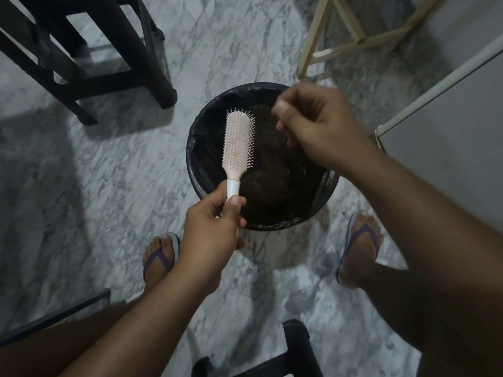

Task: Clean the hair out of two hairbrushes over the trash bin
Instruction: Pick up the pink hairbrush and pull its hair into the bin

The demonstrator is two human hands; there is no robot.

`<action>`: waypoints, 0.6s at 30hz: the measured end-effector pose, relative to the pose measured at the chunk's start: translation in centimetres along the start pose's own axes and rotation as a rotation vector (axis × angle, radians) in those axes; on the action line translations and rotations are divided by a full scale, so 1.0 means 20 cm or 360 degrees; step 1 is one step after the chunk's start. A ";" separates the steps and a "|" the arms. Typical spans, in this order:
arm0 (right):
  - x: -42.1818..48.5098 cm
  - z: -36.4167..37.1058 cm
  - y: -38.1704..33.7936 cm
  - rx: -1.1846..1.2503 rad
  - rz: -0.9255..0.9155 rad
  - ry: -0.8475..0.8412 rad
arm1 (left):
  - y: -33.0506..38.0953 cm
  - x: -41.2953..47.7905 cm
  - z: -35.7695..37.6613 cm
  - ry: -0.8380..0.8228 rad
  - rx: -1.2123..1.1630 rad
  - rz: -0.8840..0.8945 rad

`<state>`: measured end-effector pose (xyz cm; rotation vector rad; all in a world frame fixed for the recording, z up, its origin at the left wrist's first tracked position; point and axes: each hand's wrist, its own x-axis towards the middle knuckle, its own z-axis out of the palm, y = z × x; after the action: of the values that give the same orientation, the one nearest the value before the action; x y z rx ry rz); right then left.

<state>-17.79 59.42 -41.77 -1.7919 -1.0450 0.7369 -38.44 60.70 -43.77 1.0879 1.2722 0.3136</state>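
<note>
A pale pink hairbrush [239, 141] with a white handle is held bristles-up over the black-lined trash bin [198, 137]. My left hand [212, 227] grips the handle's lower end. My right hand [313, 123] hovers over the bin to the right of the brush head, fingers curled with thumb and forefinger pressed together; it is blurred, and I cannot make out what the fingertips pinch. Dark clumps of hair [272, 180] lie inside the bin. Only one brush is in view.
A dark wooden stool [89, 50] stands at the back left, a light wooden frame [340, 31] at the back right, a white cabinet [449, 126] on the right. My sandalled feet [160, 257] flank the bin on the marble floor. Dark furniture [272, 357] sits at the bottom edge.
</note>
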 end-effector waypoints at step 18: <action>-0.05 -0.08 0.03 -0.1067 0.0543 -0.0510 | 0.05 -0.01 0.01 -0.0037 -0.0164 -0.0043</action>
<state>-16.77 57.85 -41.59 -2.5287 -1.3162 0.9794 -37.98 60.95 -42.99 0.9830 1.2359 0.3415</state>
